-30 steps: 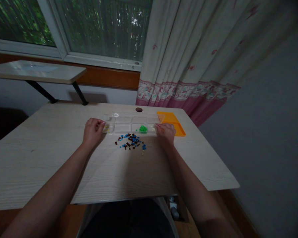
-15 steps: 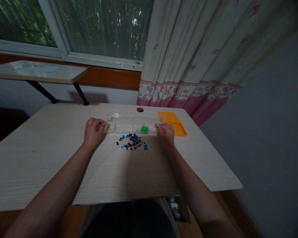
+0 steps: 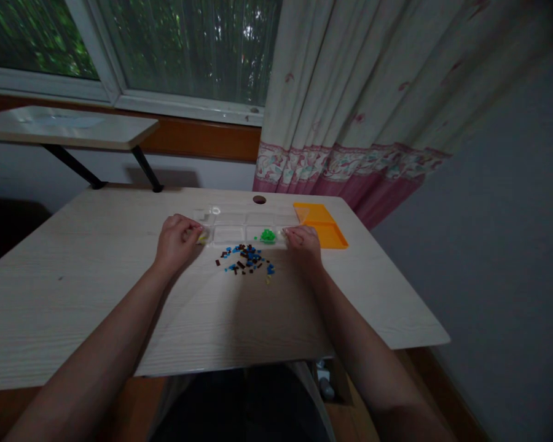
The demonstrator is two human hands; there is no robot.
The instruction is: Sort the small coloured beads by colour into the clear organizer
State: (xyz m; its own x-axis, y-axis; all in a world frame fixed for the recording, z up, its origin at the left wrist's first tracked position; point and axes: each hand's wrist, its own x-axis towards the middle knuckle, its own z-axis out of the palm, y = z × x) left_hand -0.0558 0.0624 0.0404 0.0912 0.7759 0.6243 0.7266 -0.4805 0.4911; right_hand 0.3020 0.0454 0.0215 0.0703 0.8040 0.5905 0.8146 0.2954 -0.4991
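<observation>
A clear plastic compartment box (image 3: pixel 230 234) lies across the table in front of me, its see-through lid (image 3: pixel 244 215) folded back on the far side. My left hand (image 3: pixel 177 238) is at the box's left end, fingertips pinched over a compartment with small yellow pieces (image 3: pixel 203 237). At the right end my right hand (image 3: pixel 304 242) has its fingers closed over the last compartment; anything between either hand's fingertips is too small to make out. Green pieces (image 3: pixel 268 236) fill part of a compartment beside it. Blue and brown toy bricks (image 3: pixel 246 258) lie scattered nearer me, with a few yellow bits (image 3: pixel 268 279).
An orange tray (image 3: pixel 325 233) stands right of the box, close to my right hand. A raised shelf (image 3: pixel 69 127) on black legs is at the back left. The wooden table (image 3: pixel 239 331) has a round cable hole (image 3: pixel 259 200) near its back edge, by the curtain (image 3: pixel 332 123).
Both hands have shifted slightly inward over the end compartments of the box. The view has tilted a little; the loose bricks lie as before.
</observation>
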